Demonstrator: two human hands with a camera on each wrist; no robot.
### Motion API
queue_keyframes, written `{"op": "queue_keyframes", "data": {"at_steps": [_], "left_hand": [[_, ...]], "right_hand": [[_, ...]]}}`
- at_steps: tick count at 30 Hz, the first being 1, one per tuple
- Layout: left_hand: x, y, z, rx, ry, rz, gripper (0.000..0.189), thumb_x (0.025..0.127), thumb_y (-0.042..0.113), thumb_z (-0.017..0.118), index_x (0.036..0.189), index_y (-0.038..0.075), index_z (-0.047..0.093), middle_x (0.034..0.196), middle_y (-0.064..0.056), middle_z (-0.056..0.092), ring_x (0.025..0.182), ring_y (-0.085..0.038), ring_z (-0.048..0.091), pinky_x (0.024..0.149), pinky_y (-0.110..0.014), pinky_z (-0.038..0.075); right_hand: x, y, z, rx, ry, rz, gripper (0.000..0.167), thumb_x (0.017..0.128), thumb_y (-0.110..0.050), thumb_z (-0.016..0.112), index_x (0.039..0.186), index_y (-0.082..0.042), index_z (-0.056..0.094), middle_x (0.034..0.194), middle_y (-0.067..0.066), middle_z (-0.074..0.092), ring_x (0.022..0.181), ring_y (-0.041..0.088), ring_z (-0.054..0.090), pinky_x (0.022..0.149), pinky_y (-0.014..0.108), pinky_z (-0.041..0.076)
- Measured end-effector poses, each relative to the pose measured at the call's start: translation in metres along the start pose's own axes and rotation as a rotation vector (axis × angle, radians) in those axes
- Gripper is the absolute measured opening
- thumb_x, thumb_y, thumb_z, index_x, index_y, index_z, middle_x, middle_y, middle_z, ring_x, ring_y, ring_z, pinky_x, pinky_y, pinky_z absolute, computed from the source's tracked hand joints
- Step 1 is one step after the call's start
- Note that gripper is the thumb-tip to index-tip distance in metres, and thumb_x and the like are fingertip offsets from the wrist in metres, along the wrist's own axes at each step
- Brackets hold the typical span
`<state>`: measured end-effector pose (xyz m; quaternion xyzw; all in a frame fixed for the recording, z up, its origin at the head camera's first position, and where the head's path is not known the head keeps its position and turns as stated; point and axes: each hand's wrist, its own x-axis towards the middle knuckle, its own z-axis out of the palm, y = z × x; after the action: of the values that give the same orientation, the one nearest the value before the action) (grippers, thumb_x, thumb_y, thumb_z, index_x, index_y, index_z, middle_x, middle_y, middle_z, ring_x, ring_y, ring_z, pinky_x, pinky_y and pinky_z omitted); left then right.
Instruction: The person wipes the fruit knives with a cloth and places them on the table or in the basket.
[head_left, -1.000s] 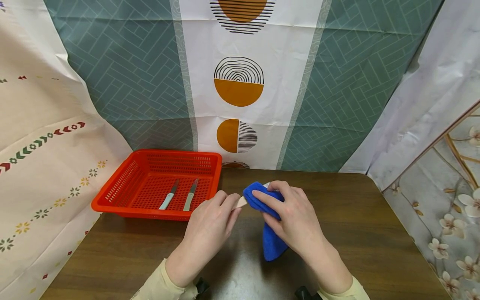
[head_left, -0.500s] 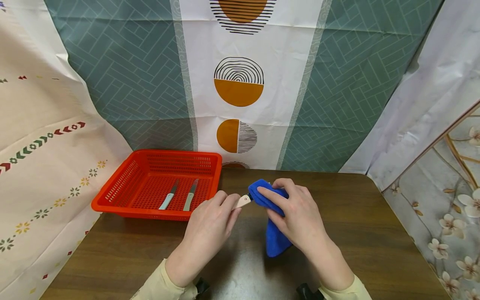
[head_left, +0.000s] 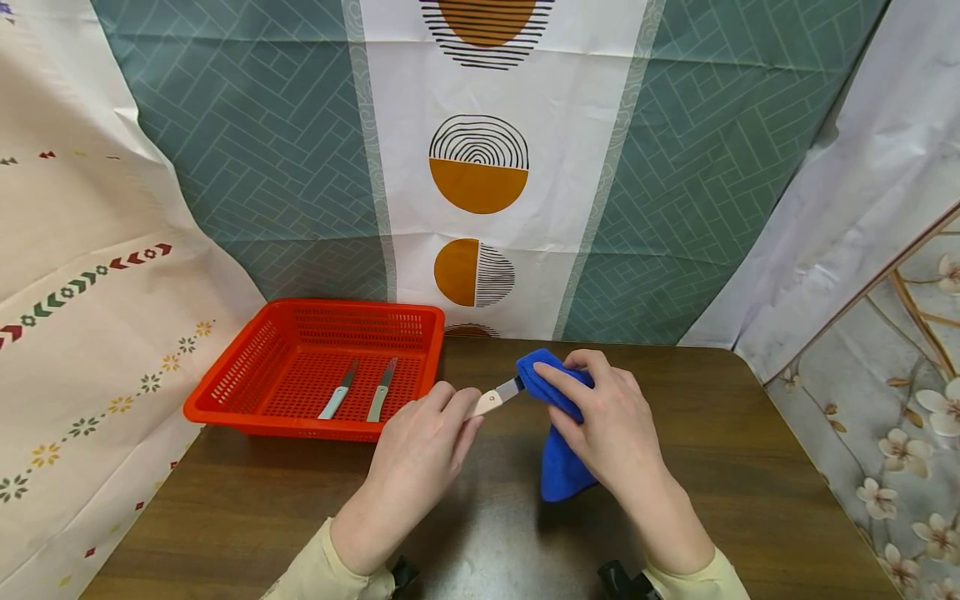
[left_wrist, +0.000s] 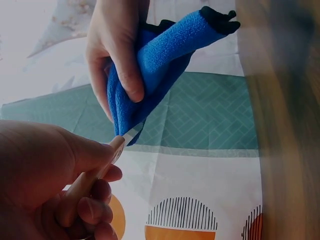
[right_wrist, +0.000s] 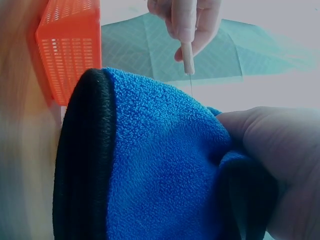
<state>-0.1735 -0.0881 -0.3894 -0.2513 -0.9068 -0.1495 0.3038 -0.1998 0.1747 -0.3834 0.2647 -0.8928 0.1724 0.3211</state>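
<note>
In the head view my left hand (head_left: 420, 450) grips the cream handle of a small knife (head_left: 491, 401), its blade pointing up and to the right. My right hand (head_left: 603, 421) pinches a blue cloth (head_left: 562, 462) folded about the outer part of that blade, so the tip is hidden. A short stretch of bare metal shows between handle and cloth. From the left wrist view, the fingers curl round the knife handle (left_wrist: 82, 192) and the cloth (left_wrist: 165, 55) hangs with a dark edge. The right wrist view has the cloth (right_wrist: 155, 160) filling its middle.
A red plastic basket (head_left: 225, 414) stands on the wooden table (head_left: 720, 467) at the left. Inside it lie two more knives, one with a pale blue handle (head_left: 332, 403) and one with a pale green handle (head_left: 377, 404). Patterned cloth (head_left: 300, 167) hangs behind the table.
My right hand and the blue cloth have slid up and right along the knife, away from the handle. More handle and blade now show. My left hand has stayed put.
</note>
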Motion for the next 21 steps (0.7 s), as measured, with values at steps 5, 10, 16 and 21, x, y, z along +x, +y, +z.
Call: {"op": "queue_keyframes", "data": {"at_steps": [5,10,16,21], "left_hand": [[0.0001,0.0004,-0.0003,0.003,-0.007,-0.001,0.031,0.097,0.023,0.088,0.124,0.015,0.075,0.089,0.001,0.060,0.064,-0.013,0.052,0.056,-0.029,0.044],[0.0000,0.0005,-0.0007,0.004,-0.009,0.001,0.031,0.097,0.023,0.088,0.124,0.015,0.075,0.089,0.001,0.061,0.065,-0.014,0.053,0.056,-0.029,0.045],[-0.0001,-0.0001,-0.0005,-0.002,0.000,0.009,0.032,0.095,0.021,0.089,0.123,0.014,0.075,0.089,0.000,0.062,0.065,-0.014,0.054,0.056,-0.029,0.046],[-0.0005,-0.0006,-0.0005,-0.002,0.011,0.025,0.031,0.094,0.019,0.090,0.120,0.013,0.075,0.090,0.000,0.063,0.065,-0.016,0.056,0.057,-0.031,0.047]], "right_hand": [[0.0001,0.0023,-0.0008,-0.022,-0.012,0.062,0.058,0.085,-0.014,0.096,0.141,-0.019,0.078,0.129,0.017,0.063,0.106,0.040,0.071,0.097,0.061,0.054],[-0.0001,0.0029,-0.0028,-0.026,-0.032,0.126,0.060,0.087,-0.014,0.094,0.144,-0.020,0.076,0.130,0.018,0.063,0.107,0.041,0.071,0.101,0.063,0.053],[-0.0009,0.0053,-0.0056,-0.025,-0.051,0.192,0.058,0.089,-0.014,0.092,0.145,-0.020,0.075,0.132,0.019,0.062,0.108,0.043,0.070,0.100,0.067,0.052],[-0.0012,0.0068,-0.0079,-0.023,-0.036,0.208,0.057,0.090,-0.013,0.090,0.144,-0.020,0.075,0.132,0.019,0.061,0.109,0.044,0.069,0.099,0.068,0.052]]}}
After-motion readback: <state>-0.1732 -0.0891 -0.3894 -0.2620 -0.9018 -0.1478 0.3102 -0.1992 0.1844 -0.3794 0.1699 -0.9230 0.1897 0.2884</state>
